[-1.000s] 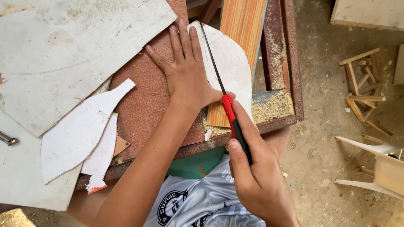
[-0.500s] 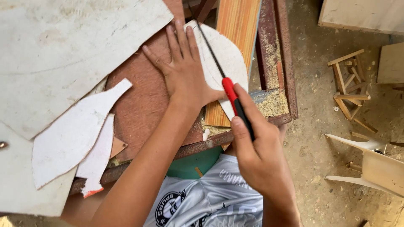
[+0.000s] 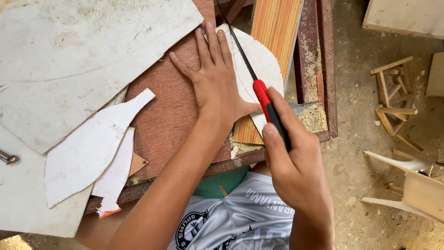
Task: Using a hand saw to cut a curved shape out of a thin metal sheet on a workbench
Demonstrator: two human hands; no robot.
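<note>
My left hand (image 3: 215, 81) lies flat, fingers spread, on a white rounded board piece (image 3: 259, 62) that rests on the brown workbench (image 3: 166, 115). My right hand (image 3: 293, 169) grips the red-and-black handle of a thin hand saw (image 3: 266, 99). Its narrow dark blade runs up and to the left across the white piece, close beside my left thumb and forefinger. A faint curved line is drawn on the white piece.
Large white sheet offcuts (image 3: 83, 51) and a fish-shaped white cutout (image 3: 88, 148) lie on the left of the bench. A striped orange plank (image 3: 275, 23) and sawdust (image 3: 310, 115) sit at the right edge. Small wooden frames (image 3: 393, 99) and a white plastic chair (image 3: 416, 185) stand on the dusty floor.
The saw and my right hand have shifted slightly along the cut line. My left hand stays pressed on the white piece.
</note>
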